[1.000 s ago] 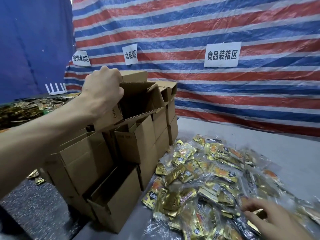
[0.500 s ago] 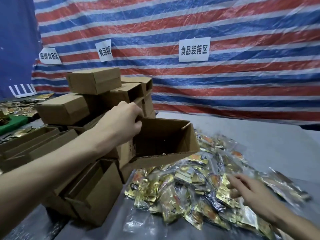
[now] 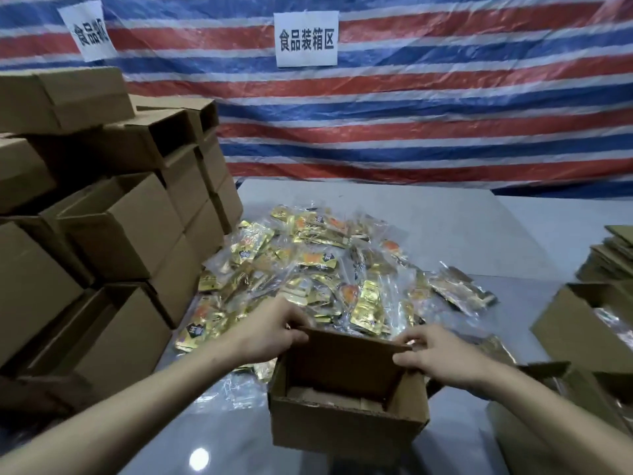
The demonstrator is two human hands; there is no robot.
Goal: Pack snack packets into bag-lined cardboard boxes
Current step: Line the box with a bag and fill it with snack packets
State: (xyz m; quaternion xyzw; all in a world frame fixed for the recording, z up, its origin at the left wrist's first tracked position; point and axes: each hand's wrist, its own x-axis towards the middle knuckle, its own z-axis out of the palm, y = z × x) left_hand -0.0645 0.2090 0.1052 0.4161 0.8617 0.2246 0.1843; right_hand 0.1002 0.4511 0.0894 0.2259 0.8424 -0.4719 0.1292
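Observation:
An open brown cardboard box stands on the grey table right in front of me, with no bag lining visible inside. My left hand grips the left end of its raised far flap, and my right hand pinches the right end of that flap. Just beyond the box lies a heap of gold and orange snack packets in clear wrappers, spread over the middle of the table.
A tall stack of empty cardboard boxes fills the left side. At the right edge stand another open box holding packets and a pile of flat cardboard. A striped tarp with paper signs hangs behind the grey table.
My left hand carried a box from the left stack down to the table in front of me. My right hand left the packet heap and took hold of the box's flap.

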